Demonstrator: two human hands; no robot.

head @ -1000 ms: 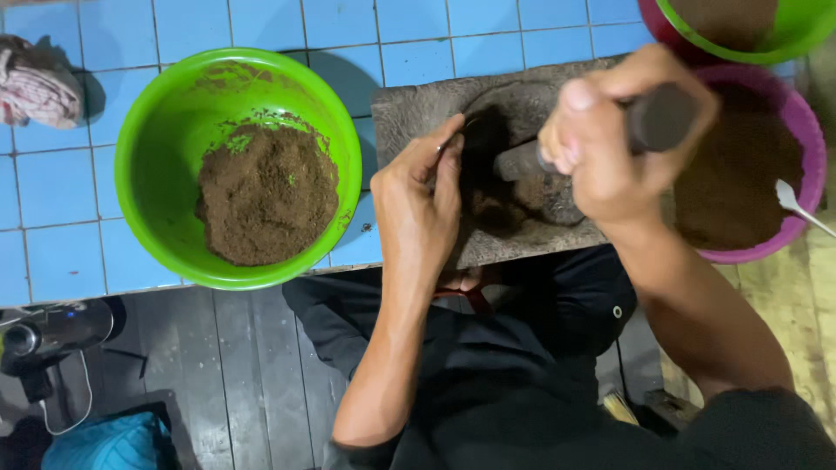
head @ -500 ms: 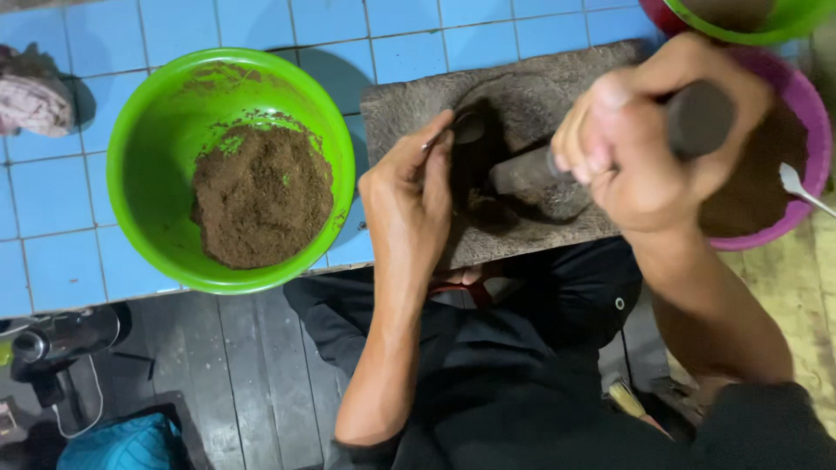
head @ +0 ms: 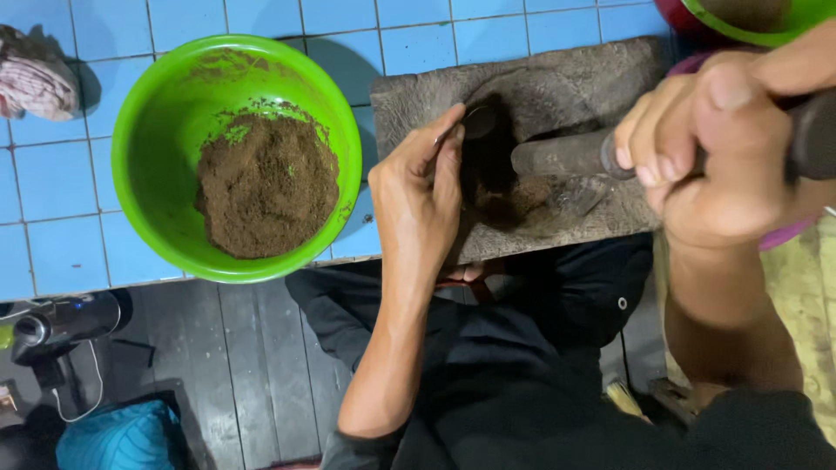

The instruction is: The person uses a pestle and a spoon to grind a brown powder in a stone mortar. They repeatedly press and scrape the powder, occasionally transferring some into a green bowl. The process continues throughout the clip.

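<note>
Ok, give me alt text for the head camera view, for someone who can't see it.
Seen from above, a person's right hand grips a stone pestle over a flat grinding stone, while the left hand holds a spoon at a dark paste on it. A green bowl of brown powder sits beside it on blue tiles.

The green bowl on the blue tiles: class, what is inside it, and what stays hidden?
The green bowl holds a heap of brown powder, with smears up its inner wall. The bowl's bottom under the heap is covered, so it cannot be seen.
</note>
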